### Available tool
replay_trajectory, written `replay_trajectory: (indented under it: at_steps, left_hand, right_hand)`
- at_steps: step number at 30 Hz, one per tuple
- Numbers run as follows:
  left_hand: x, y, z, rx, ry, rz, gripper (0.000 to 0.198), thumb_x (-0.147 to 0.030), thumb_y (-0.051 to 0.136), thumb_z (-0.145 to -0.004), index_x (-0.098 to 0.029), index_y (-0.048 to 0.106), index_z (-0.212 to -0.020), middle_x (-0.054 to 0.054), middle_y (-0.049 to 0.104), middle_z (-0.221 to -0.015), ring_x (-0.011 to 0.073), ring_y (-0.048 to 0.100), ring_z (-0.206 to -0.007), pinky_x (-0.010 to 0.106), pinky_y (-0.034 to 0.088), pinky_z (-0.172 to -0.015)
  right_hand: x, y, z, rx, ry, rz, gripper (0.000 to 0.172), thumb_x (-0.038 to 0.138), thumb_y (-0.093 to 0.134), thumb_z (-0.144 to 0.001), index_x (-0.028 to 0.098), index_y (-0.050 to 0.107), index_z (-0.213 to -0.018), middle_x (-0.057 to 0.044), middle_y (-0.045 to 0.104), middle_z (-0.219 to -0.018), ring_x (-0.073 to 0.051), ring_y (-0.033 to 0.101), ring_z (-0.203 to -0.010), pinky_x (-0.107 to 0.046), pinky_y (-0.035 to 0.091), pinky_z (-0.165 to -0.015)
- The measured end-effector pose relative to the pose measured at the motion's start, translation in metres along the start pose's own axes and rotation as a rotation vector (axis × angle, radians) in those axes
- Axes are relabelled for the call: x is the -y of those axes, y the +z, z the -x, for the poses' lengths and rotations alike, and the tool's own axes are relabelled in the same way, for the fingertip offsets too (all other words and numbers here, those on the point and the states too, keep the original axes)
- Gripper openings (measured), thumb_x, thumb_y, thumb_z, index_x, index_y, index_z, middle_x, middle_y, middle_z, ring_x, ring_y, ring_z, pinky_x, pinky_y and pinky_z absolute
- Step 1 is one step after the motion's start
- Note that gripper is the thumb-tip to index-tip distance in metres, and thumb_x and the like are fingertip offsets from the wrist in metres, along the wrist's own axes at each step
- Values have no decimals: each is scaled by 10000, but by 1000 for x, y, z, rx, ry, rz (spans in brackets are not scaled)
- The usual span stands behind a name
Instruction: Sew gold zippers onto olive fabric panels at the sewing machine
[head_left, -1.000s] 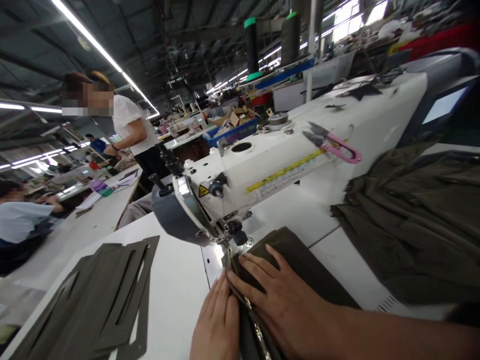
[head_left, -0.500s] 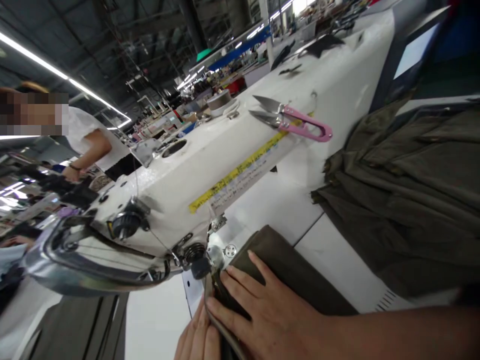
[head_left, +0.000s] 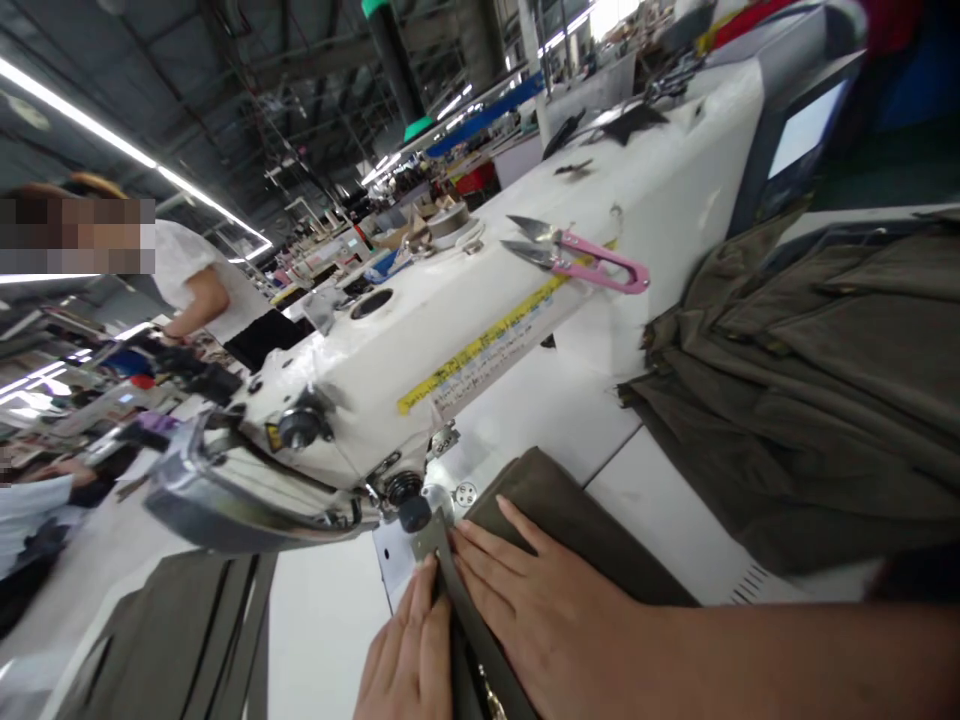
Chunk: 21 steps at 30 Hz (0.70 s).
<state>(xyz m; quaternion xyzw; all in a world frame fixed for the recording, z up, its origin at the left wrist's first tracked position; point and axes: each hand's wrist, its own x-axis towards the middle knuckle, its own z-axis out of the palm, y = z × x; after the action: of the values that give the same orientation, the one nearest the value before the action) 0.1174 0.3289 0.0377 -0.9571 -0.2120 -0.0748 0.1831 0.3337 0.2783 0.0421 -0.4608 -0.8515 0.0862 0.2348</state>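
A white sewing machine [head_left: 465, 320] slants across the view, its needle area beside the hands. Under it lies olive-brown cloth [head_left: 555, 520] with a folded strip [head_left: 469, 600] and a bit of shiny metal, perhaps a zipper, low down. My right hand [head_left: 540, 590] lies flat on the cloth, fingers spread toward the needle area. Left of the strip, my left hand [head_left: 412, 650] rests at the cloth's edge with its fingers stretched out side by side. Pink-handled thread snips [head_left: 600, 265] lie on the machine arm near a yellow tape strip [head_left: 510, 320].
A heap of olive cloth [head_left: 810, 400] covers the right side. More folded olive pieces [head_left: 180, 640] lie at the lower left. A person in a white shirt [head_left: 214, 285] stands beyond the machine at left. A machine screen [head_left: 806, 130] is at the upper right.
The cloth strip between my hands now lies straighter and flatter, and metal shows at the bottom. My left hand's fingers are further forward beside it. The view has shifted slightly.
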Motion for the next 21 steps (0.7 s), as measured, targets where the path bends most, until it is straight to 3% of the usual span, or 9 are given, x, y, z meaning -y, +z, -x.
replay_trajectory:
  at_steps: [5,10,15,21]
  left_hand:
    - [-14,-2,0,-14,-85,26,397,-111,340,-849,-84,397,-1241,157,517,-1243,222,493,-1144,300,514,-826]
    - [-29,5,-1,-281,-234,16,338,-137,276,-906,-128,514,-1146,149,545,-1189,232,519,-1097,358,521,-815]
    - [-33,-7,-6,-225,-185,-27,340,-118,270,-912,-110,580,-1051,143,607,-1080,228,581,-997,329,545,-757]
    - [-33,-9,-7,-251,-174,-70,387,-114,228,-913,-75,602,-1005,161,630,-1046,237,615,-950,321,552,-729]
  right_hand:
    - [4,-9,6,55,-50,40,500,262,395,-885,164,320,-1370,-108,328,-1397,-284,273,-1292,-543,256,-1026]
    - [4,3,5,-7,-124,229,549,163,373,-863,161,248,-1398,-102,333,-1395,-272,316,-1274,-508,318,-998]
    - [6,4,4,1,-182,331,562,168,381,-854,125,243,-1397,-124,360,-1377,-277,357,-1249,-497,341,-979]
    - [6,4,3,14,-198,348,567,170,374,-852,129,234,-1400,-118,350,-1382,-273,346,-1257,-492,354,-970]
